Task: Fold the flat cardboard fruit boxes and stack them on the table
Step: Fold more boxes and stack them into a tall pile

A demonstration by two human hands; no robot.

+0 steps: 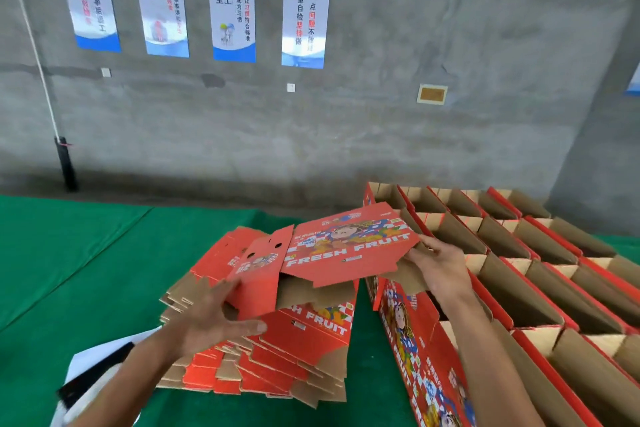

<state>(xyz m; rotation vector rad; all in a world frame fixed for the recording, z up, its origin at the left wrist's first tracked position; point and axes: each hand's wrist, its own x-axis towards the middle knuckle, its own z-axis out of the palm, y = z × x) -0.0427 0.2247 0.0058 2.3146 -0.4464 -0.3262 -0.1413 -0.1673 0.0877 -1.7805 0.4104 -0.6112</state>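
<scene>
Flat box (346, 246): we lift it just above the flat pile (263, 350) on the green worktop (69, 246).
Left hand (211, 319): fingers spread, pressing its left flap.
Right hand (440, 267): pinching its right edge.
Feel: light, thin, bendy at the creases, we think.
Best hold: both side edges.

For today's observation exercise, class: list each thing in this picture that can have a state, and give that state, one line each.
Lifted box: raised off the pile, partly opened, not yet folded.
Pile of flat boxes: unfolded, lying stacked on the green table.
Folded boxes: erected, tops open, set in rows.
Left hand: fingers spread, touching the lifted box's left end.
Right hand: gripping its right edge.
</scene>
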